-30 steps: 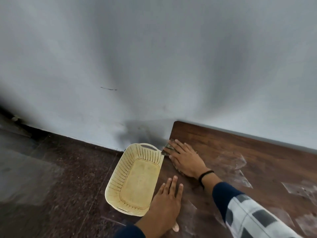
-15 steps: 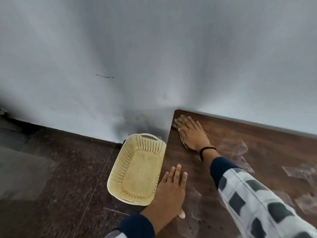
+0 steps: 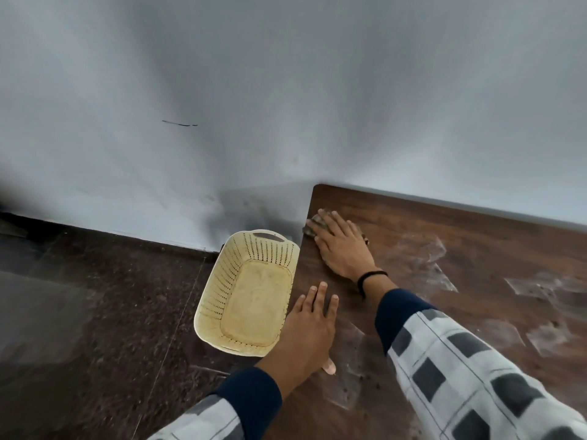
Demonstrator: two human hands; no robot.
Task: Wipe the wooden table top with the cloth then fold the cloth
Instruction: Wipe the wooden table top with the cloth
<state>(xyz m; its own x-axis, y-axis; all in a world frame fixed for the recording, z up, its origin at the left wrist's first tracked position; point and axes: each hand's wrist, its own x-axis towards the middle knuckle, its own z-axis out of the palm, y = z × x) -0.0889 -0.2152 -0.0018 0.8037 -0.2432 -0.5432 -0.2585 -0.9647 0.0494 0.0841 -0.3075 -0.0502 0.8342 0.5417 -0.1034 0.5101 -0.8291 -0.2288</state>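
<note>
Under the right hand (image 3: 344, 246), its fingers flat, the cloth (image 3: 313, 225) is pressed on the desk (image 3: 476, 223); nearer, the left hand (image 3: 309, 331) rests spread.

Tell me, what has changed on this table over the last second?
The right hand, pressing the cloth flat, slid it along the left edge of the table toward the far corner. Nothing was picked up or let go. The left hand stayed flat near the same edge, closer to the person, and the basket stayed beside the table.
</note>
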